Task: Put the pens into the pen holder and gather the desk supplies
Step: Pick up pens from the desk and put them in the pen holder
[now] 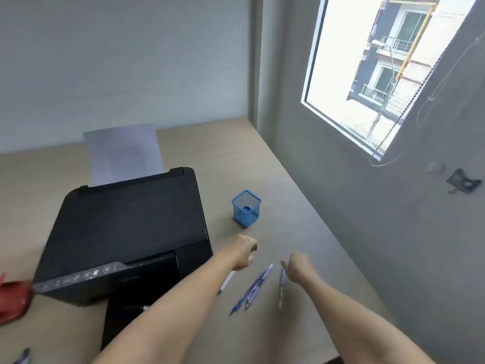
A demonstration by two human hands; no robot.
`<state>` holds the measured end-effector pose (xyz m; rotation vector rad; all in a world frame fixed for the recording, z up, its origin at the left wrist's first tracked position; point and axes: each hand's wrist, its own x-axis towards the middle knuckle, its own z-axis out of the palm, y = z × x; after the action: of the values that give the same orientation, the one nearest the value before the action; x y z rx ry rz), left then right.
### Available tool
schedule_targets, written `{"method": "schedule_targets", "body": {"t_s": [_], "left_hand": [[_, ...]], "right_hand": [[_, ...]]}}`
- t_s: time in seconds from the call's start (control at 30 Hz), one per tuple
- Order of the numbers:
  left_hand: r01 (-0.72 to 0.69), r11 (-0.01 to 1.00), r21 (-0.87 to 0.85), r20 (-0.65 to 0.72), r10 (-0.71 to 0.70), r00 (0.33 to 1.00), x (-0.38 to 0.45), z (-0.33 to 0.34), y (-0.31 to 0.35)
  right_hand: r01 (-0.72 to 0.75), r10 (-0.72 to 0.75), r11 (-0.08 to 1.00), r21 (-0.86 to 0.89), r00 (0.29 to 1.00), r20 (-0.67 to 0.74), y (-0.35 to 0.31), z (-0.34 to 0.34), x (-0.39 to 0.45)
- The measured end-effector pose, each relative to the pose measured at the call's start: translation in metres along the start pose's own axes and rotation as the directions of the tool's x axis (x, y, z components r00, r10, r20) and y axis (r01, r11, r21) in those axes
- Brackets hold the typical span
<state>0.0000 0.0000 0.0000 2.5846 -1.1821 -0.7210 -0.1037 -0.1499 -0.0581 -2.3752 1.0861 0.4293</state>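
A blue mesh pen holder [246, 208] stands upright on the desk, right of the printer. My left hand [244, 252] hovers just in front of it with curled fingers, and a white pen [226, 281] sticks out from under its heel toward me. My right hand [298, 267] is closed at the top end of a blurred bluish pen [280, 290] that hangs down toward me. Between the two hands, two blue pens [253, 288] lie side by side on the desk, tips toward me.
A black printer [126, 229] with paper in its rear tray fills the left middle of the wooden desk [236, 158]. A red object [13, 298] sits at the left edge. The grey wall and a window [380, 69] bound the desk on the right.
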Motion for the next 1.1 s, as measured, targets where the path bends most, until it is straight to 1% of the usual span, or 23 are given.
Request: {"method": "schedule_targets", "body": {"t_s": [0.03, 0.07, 0.13, 0.2, 0.33, 0.43, 0.5, 0.63, 0.77, 0.83, 0.9, 0.93, 0.97, 1.0, 1.03, 1.1], "left_hand": [[0.048, 0.999, 0.022, 0.045, -0.049, 0.998, -0.002, 0.011, 0.001], [0.085, 0.996, 0.0, 0.077, -0.084, 0.993, -0.003, 0.02, 0.002], [0.149, 0.989, 0.014, 0.163, -0.149, 0.975, -0.011, 0.042, 0.001], [0.185, 0.982, 0.035, 0.203, -0.188, 0.961, -0.013, 0.057, -0.004], [0.253, 0.964, 0.077, 0.22, -0.264, 0.939, -0.019, 0.07, -0.01], [0.254, 0.961, 0.11, 0.2, -0.272, 0.941, -0.021, 0.079, -0.011], [0.252, 0.963, 0.096, 0.17, -0.265, 0.949, -0.021, 0.083, -0.01], [0.294, 0.949, 0.109, 0.2, -0.311, 0.929, -0.018, 0.092, -0.004], [0.386, 0.917, 0.106, 0.133, -0.397, 0.908, -0.02, 0.1, 0.0], [0.449, 0.892, 0.056, 0.047, -0.451, 0.891, -0.019, 0.099, 0.001], [0.517, 0.855, -0.036, -0.01, -0.517, 0.856, -0.013, 0.097, 0.0], [0.528, 0.848, -0.048, -0.056, -0.53, 0.846, -0.01, 0.094, 0.0], [0.549, 0.835, -0.05, -0.144, -0.55, 0.823, -0.007, 0.091, -0.001], [0.547, 0.834, -0.067, -0.146, -0.551, 0.822, -0.002, 0.089, -0.003], [0.548, 0.835, -0.043, -0.103, -0.549, 0.829, 0.002, 0.089, -0.006], [0.555, 0.831, 0.028, -0.132, -0.547, 0.826, 0.008, 0.093, -0.009]], "right_hand": [[-0.02, 0.02, 1.0, 0.003, 0.999, 0.029, 0.002, 0.01, -0.003], [-0.047, 0.046, 0.999, 0.024, 0.999, 0.028, 0.004, 0.018, -0.007], [-0.032, 0.032, 0.999, 0.006, 0.999, 0.027, 0.009, 0.031, -0.014], [0.011, -0.011, 1.0, -0.002, 1.0, 0.007, 0.013, 0.037, -0.015], [0.03, -0.027, 0.995, 0.099, 0.999, -0.034, 0.029, 0.039, -0.009], [-0.011, 0.023, 0.963, 0.271, 0.999, -0.042, 0.042, 0.033, -0.007], [-0.047, 0.058, 0.935, 0.353, 0.998, -0.02, 0.047, 0.03, -0.005], [-0.041, 0.041, 0.943, 0.331, 0.999, 0.008, 0.043, 0.03, -0.003], [-0.051, 0.042, 0.94, 0.336, 0.998, 0.037, 0.016, 0.039, 0.002], [-0.059, 0.049, 0.939, 0.338, 0.998, 0.038, 0.002, 0.04, 0.002], [-0.041, 0.028, 0.954, 0.297, 0.999, 0.046, -0.009, 0.042, 0.003], [-0.03, 0.018, 0.962, 0.27, 0.999, 0.049, -0.014, 0.041, 0.002], [-0.02, 0.008, 0.971, 0.237, 0.999, 0.05, -0.017, 0.041, 0.002], [-0.019, 0.007, 0.978, 0.21, 0.998, 0.057, -0.02, 0.04, 0.002], [-0.008, -0.002, 0.984, 0.178, 0.998, 0.057, -0.021, 0.04, 0.003], [-0.009, 0.002, 0.992, 0.128, 0.998, 0.057, -0.021, 0.037, 0.006]]}}
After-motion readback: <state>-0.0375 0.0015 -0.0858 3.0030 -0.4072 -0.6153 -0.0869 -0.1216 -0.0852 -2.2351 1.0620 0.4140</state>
